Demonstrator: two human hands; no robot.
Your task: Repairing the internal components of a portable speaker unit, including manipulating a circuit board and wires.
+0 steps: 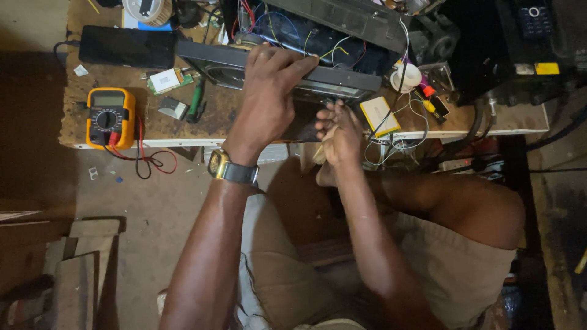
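Note:
An opened black electronic device (342, 79) with exposed coloured wires lies on the wooden workbench (183, 128). My left hand (269, 91) grips the device's front casing edge from above; a watch sits on that wrist. Just below the device's front edge, my right hand (339, 131) is closed around a light wooden tool handle (320, 154), its tip hidden under the casing.
A yellow multimeter (110, 116) with red and black leads lies at the bench's left. Near it are a small circuit board (165, 79), a green-handled tool (196, 99) and a black phone (125, 46). A yellow flat battery (379, 115), white solder spool (405, 77) and loose wires sit right.

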